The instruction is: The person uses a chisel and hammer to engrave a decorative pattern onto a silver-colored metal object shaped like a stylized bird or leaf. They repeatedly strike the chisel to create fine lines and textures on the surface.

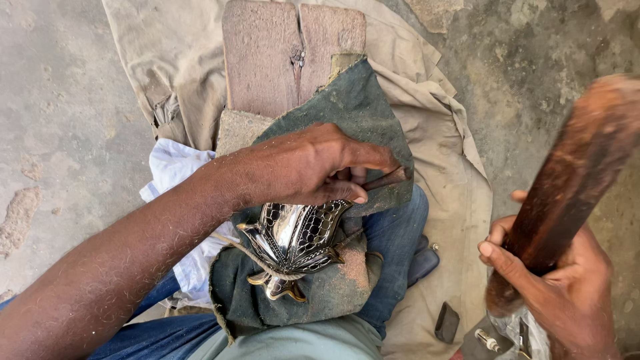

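A tan canvas sheet covers the rough concrete floor, and on it a cracked wooden block stands up between the person's knees, half draped with a dusty dark green cloth. The same cloth runs down over the lap, which is clad in blue jeans, with a white rag tucked in at the left. The right hand is clenched around the lower end of a thick wooden mallet, which is raised and blurred; it looks heavy and stiff, best gripped low on the handle as it is here. The left hand reaches across the block, its fingers pinched around a slim dark metal tool, probably a chisel or punch, whose point cannot be seen. Just below that hand, resting on the green cloth over the lap, lies the ornate metal piece: shiny, silver with brass-coloured edges, cut with fine lattice openwork and curling points. It appears thin and rigid but easily dented or bent, with a slick polished face and sharp tips, so it would be safest held by its solid edges rather than the pierced panels. A string crosses its lower part. A small dark stone or block lies on the canvas near the right hand.
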